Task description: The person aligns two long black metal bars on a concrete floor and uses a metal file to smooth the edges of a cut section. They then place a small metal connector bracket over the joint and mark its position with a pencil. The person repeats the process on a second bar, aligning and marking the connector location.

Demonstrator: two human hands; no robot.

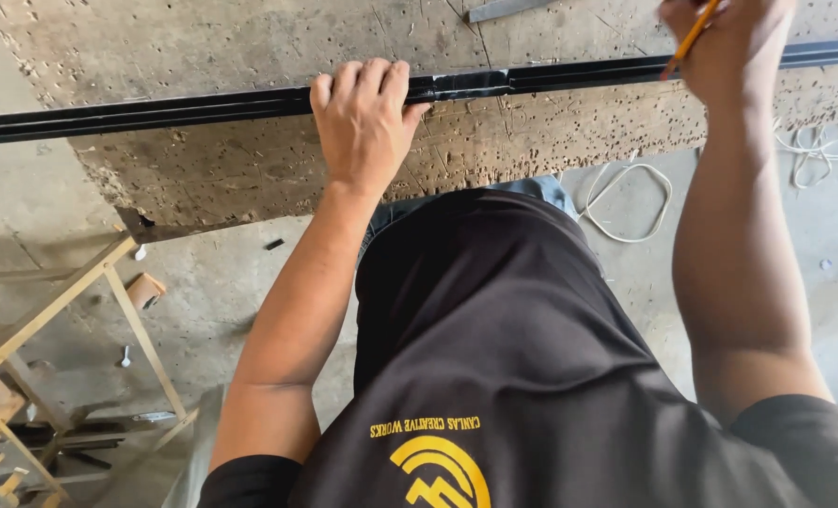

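A long black metal bar (156,111) lies across a worn, pitted wooden workbench top (250,47), running left to right. My left hand (361,118) rests palm down on the bar near its middle, fingers curled over its far edge, pressing it to the bench. My right hand (725,42) is at the top right, above the bar, gripping an orange pencil (690,39) whose tip points down at the bar. A black shirt with a yellow emblem fills the lower middle of the view.
A wooden frame stand (71,301) with scraps sits on the concrete floor at lower left. Loose white cord (631,202) lies on the floor right of the bench. A grey metal strip (504,9) lies on the bench at the top.
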